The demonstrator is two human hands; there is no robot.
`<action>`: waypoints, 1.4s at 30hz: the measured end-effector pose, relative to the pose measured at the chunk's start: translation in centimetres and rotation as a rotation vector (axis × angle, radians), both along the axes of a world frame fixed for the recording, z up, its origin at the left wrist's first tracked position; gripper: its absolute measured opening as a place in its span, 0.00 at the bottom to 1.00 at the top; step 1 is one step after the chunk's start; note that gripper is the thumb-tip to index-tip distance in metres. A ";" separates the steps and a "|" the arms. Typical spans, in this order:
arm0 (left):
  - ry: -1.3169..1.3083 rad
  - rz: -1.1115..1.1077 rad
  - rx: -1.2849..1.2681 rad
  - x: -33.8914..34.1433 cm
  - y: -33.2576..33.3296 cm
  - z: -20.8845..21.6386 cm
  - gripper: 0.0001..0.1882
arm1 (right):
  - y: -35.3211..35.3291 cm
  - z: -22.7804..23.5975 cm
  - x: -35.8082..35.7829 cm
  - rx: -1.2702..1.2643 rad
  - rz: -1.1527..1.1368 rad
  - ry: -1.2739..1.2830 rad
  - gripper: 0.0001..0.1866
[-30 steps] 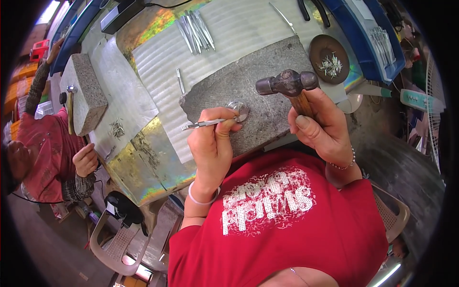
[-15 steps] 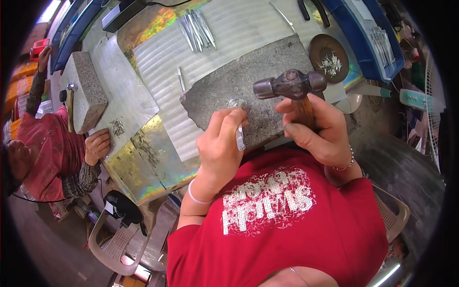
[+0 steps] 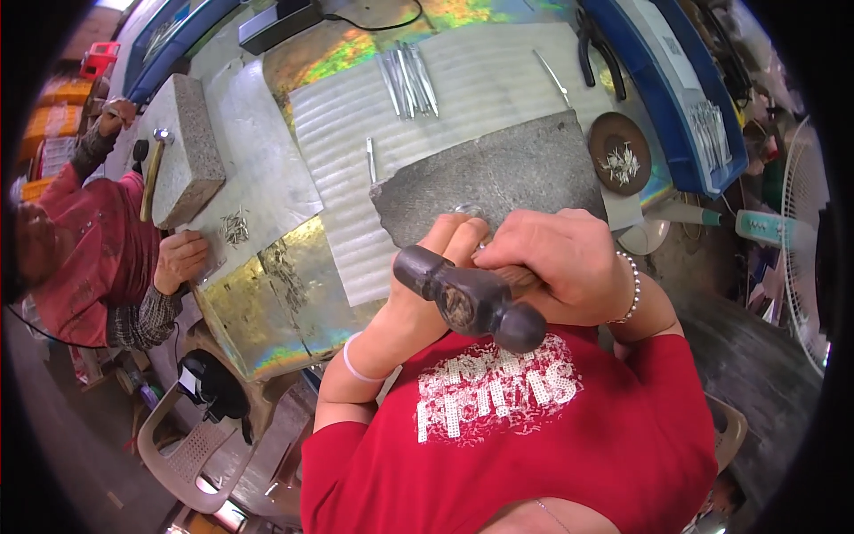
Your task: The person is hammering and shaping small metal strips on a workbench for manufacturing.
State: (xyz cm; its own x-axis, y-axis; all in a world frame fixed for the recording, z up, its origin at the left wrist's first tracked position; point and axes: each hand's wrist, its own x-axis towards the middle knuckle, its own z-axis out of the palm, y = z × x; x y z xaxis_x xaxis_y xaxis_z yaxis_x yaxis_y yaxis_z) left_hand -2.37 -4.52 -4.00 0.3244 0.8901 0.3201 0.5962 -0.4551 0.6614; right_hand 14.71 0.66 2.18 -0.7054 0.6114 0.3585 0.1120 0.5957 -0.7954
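My right hand (image 3: pixel 560 267) is wrapped around the wooden handle of a ball-peen hammer (image 3: pixel 471 303). Its dark steel head hangs in front of my shirt and covers part of my left hand (image 3: pixel 418 285). My left fingers are closed at the near edge of a grey stone slab (image 3: pixel 507 165), pinching a slim silver piece mostly hidden by both hands. The right fingertips meet the left ones there. Just beyond the fingers, a small round shiny part (image 3: pixel 469 210) shows on the slab; whether it joins the silver piece, I cannot tell.
A brown dish (image 3: pixel 598 133) of small silver bits sits right of the slab. Silver strips (image 3: pixel 407 82) lie on white foam sheeting (image 3: pixel 329 133), with black-handled pliers (image 3: pixel 600 53) and a blue bin (image 3: pixel 676 116) at far right. A co-worker's hand (image 3: pixel 182 258) rests at left.
The hammer head has swung from over the slab toward my chest, and turned. My right hand has moved left to meet my left fingers. The view has shifted slightly.
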 end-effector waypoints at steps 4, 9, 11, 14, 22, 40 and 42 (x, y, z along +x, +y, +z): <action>-0.051 -0.015 -0.008 -0.2 0.5 0.3 0.15 | 0.0 -0.4 -0.4 0.151 -0.056 -0.056 0.14; -0.062 -0.045 0.045 -0.5 0.8 -0.7 0.14 | 0.0 0.1 -0.4 0.095 -0.039 -0.066 0.15; 0.068 -0.037 0.103 -0.7 0.6 -1.3 0.10 | 0.2 0.7 0.2 -0.102 -0.065 -0.089 0.16; -0.073 0.023 0.025 -0.3 0.8 -0.6 0.09 | -0.8 2.4 1.6 -0.524 -0.190 -0.013 0.20; -0.086 0.026 0.086 -0.5 0.7 -0.8 0.10 | -1.3 4.1 4.1 -0.298 -0.039 -0.058 0.24; 0.004 -0.242 -0.132 -1.7 2.0 1.7 0.15 | 0.0 1.5 -0.4 0.145 -0.020 -0.135 0.14; 0.022 -0.246 -0.133 -1.7 2.0 2.4 0.15 | -0.1 1.3 -0.5 0.131 -0.030 -0.116 0.15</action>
